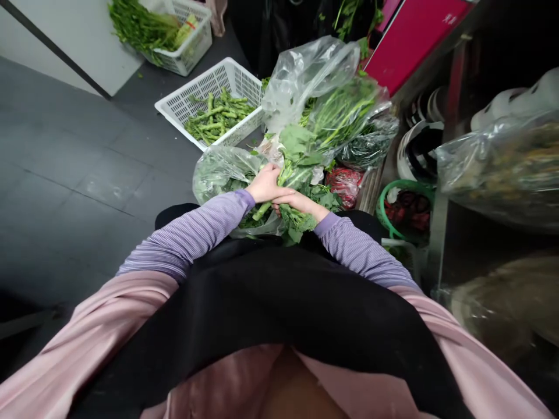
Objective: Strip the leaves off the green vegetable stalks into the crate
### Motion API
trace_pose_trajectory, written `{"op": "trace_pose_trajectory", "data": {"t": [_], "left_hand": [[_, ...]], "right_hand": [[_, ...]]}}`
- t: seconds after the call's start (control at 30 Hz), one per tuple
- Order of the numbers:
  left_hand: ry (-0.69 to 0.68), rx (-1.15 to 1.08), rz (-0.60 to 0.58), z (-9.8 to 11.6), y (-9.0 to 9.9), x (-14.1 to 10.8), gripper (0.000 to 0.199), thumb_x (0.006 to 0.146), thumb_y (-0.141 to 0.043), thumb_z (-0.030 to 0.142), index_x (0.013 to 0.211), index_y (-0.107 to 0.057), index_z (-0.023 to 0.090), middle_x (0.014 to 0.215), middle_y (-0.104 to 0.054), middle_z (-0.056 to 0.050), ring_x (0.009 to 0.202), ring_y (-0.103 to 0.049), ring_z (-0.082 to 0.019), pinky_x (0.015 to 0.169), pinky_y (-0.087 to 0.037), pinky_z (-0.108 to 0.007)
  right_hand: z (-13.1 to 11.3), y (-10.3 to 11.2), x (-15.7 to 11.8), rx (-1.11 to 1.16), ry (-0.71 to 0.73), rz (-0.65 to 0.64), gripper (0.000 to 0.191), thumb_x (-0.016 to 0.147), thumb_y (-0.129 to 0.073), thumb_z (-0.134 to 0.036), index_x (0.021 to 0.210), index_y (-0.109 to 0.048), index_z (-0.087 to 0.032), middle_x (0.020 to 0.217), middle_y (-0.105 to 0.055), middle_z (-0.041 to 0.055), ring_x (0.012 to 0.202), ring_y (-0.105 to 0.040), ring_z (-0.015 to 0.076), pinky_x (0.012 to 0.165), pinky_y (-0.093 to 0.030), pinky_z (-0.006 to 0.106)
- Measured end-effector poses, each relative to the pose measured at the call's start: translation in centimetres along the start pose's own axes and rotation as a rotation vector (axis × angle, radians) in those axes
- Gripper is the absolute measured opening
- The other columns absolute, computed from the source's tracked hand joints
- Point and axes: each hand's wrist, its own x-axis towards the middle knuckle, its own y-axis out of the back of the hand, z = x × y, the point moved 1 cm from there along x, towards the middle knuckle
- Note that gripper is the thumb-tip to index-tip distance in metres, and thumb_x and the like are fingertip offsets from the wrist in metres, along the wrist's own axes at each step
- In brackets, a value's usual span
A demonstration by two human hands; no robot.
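My left hand [265, 185] is closed around a leafy green vegetable [286, 174] with a thick pale stem, its thumb pointing towards my right hand. My right hand [299, 202] meets it there, fingers curled on the same stem; the cut stem end [262, 210] pokes out below. Broad leaves spread above and below my hands. Under them, on my lap, lies an open clear plastic bag [218, 171] with more greens inside. Beyond my left hand stands a white slotted basket [174, 110] holding several bare green stems [218, 116].
Clear bags of greens [345, 113] lie ahead, near a bag of red chillies [344, 185]. A green-rimmed basket [381, 212] of dark red pieces stands at right, by a metal rack [439, 244]. Another white basket [201, 35] with bunched greens is at the back left.
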Motion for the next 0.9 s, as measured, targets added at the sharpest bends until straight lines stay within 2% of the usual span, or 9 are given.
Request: {"op": "trace_pose_trajectory", "data": {"t": [0.07, 0.17, 0.33, 0.43, 0.53, 0.63, 0.7, 0.77, 0.9], "left_hand": [[-0.028, 0.056, 0.003, -1.4, -0.6, -0.9, 0.036, 0.059, -0.077, 0.039, 0.081, -0.069, 0.012, 0.105, -0.058, -0.011, 0.106, -0.055, -0.025, 0.098, -0.042, -0.037], [-0.008, -0.037, -0.121, -2.7, -0.8, -1.8, 0.029, 0.068, -0.069, 0.041, 0.078, -0.069, 0.014, 0.094, -0.062, -0.006, 0.094, -0.059, -0.021, 0.091, -0.045, -0.032], [0.034, -0.243, -0.322, -2.7, -0.6, -2.3, 0.031, 0.068, -0.07, 0.039, 0.086, -0.07, 0.014, 0.077, -0.066, -0.001, 0.078, -0.061, -0.017, 0.079, -0.046, -0.027], [0.048, -0.41, -0.373, -1.9, -1.1, -2.5, 0.031, 0.062, -0.076, 0.035, 0.082, -0.07, 0.013, 0.077, -0.067, -0.002, 0.077, -0.062, -0.017, 0.076, -0.047, -0.026], [0.177, -0.621, -0.426, -1.5, -2.1, -2.9, 0.038, 0.058, -0.079, 0.037, 0.084, -0.069, 0.011, 0.074, -0.066, -0.004, 0.07, -0.063, -0.017, 0.071, -0.049, -0.028], [0.31, -0.735, -0.221, -1.3, -3.7, -3.4, 0.042, 0.057, -0.08, 0.037, 0.087, -0.067, 0.011, 0.074, -0.066, -0.004, 0.068, -0.061, -0.015, 0.071, -0.048, -0.028], [0.364, -0.711, -0.017, -1.3, -4.8, -3.6, 0.04, 0.053, -0.082, 0.033, 0.083, -0.066, 0.011, 0.075, -0.066, -0.003, 0.07, -0.06, -0.014, 0.073, -0.047, -0.027], [0.403, -0.674, 0.103, -1.3, -5.8, -4.0, 0.039, 0.051, -0.083, 0.029, 0.082, -0.067, 0.011, 0.077, -0.067, -0.002, 0.072, -0.06, -0.014, 0.075, -0.047, -0.027], [0.428, -0.7, 0.152, -1.1, -6.5, -4.9, 0.042, 0.057, -0.079, 0.033, 0.091, -0.068, 0.012, 0.082, -0.069, -0.003, 0.076, -0.06, -0.015, 0.074, -0.047, -0.026]], "right_hand": [[-0.2, 0.5, -0.5, -0.045, -0.064, -0.054, 0.024, 0.067, -0.071, -0.032, 0.063, -0.06, -0.012, 0.06, -0.06, 0.0011, 0.06, -0.055, 0.0119, 0.066, -0.046, 0.028], [-0.5, 1.3, -1.9, -0.096, -0.193, -0.115, 0.024, 0.069, -0.071, -0.033, 0.067, -0.064, -0.01, 0.061, -0.061, 0.0006, 0.056, -0.053, 0.0086, 0.06, -0.044, 0.023], [-1.5, 2.7, -5.7, 0.081, -0.427, -0.204, 0.029, 0.081, -0.057, -0.032, 0.091, -0.064, -0.005, 0.065, -0.063, 0.0018, 0.047, -0.049, 0.005, 0.045, -0.036, 0.018], [-1.4, 3.5, -7.5, 0.211, -0.494, -0.077, 0.038, 0.09, -0.037, -0.029, 0.093, -0.062, 0.0, 0.07, -0.065, 0.0075, 0.044, -0.048, 0.004, 0.042, -0.033, 0.017], [-0.3, 3.6, -8.1, 0.373, -0.373, 0.229, 0.029, 0.088, -0.04, -0.025, 0.085, -0.061, -0.005, 0.067, -0.065, 0.0054, 0.043, -0.045, 0.0043, 0.04, -0.035, 0.016], [0.9, 2.5, -7.8, 0.539, -0.048, 0.545, 0.005, 0.08, -0.053, -0.017, 0.08, -0.057, -0.013, 0.067, -0.063, 0.001, 0.054, -0.055, 0.0069, 0.051, -0.049, 0.017], [1.3, 1.4, -7.0, 0.559, 0.109, 0.636, 0.009, 0.077, -0.061, -0.017, 0.083, -0.056, -0.016, 0.072, -0.064, 0.0001, 0.064, -0.061, 0.009, 0.059, -0.055, 0.02], [1.3, 0.6, -6.1, 0.493, 0.144, 0.749, 0.016, 0.075, -0.067, -0.024, 0.082, -0.054, -0.017, 0.067, -0.061, -0.0008, 0.058, -0.06, 0.009, 0.054, -0.054, 0.02], [0.7, -0.3, -4.4, 0.385, 0.193, 0.924, 0.025, 0.074, -0.07, -0.03, 0.07, -0.051, -0.015, 0.055, -0.055, -0.0019, 0.047, -0.053, 0.0079, 0.046, -0.053, 0.02]]}}
